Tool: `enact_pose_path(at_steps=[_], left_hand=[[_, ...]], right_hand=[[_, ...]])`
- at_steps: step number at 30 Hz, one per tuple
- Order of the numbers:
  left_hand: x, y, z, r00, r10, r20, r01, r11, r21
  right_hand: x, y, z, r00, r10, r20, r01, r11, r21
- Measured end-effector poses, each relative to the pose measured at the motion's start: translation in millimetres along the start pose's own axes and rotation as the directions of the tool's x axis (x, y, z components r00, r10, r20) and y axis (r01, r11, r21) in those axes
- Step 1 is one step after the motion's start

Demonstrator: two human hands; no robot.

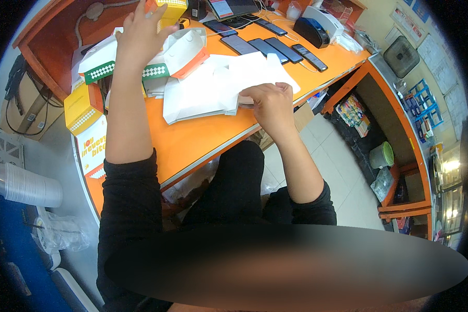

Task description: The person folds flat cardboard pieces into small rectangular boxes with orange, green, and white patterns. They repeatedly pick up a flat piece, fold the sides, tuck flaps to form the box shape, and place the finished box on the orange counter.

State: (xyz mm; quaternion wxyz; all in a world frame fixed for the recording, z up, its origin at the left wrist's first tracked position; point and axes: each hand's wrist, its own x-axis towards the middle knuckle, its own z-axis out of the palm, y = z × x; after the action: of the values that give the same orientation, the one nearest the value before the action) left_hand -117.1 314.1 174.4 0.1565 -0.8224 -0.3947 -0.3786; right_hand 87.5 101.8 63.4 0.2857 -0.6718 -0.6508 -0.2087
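i see my right hand [271, 104] at frame centre, fingers clenched on the flat white card sheets [208, 91] on the orange desk [192, 140]; my left hand [140, 34], upper left, rests spread on a folded white carton [184, 49].

Looks like a fast-food shop's counter or back office. Orange counter [192, 140] across the middle of the frame, piled with flat white carton blanks [208, 91] and folded takeaway boxes [83, 104] at upper left. Row of phones [268, 47] and a small printer [317, 26] at the top; stacked plastic cups [21, 184] at left.
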Motion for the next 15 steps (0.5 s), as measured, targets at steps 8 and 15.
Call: enact_pose_path(at_steps=[8,15], left_hand=[[-37,67,13,0.864,0.293,0.409,-0.324,0.946,0.006],[-35,57,60,0.848,0.201,0.491,-0.312,0.937,0.156]], right_hand=[[2,-9,-2,0.956,-0.116,-0.270,0.080,0.987,-0.139],[-11,14,-37,0.881,0.043,-0.471,-0.102,0.990,-0.101]])
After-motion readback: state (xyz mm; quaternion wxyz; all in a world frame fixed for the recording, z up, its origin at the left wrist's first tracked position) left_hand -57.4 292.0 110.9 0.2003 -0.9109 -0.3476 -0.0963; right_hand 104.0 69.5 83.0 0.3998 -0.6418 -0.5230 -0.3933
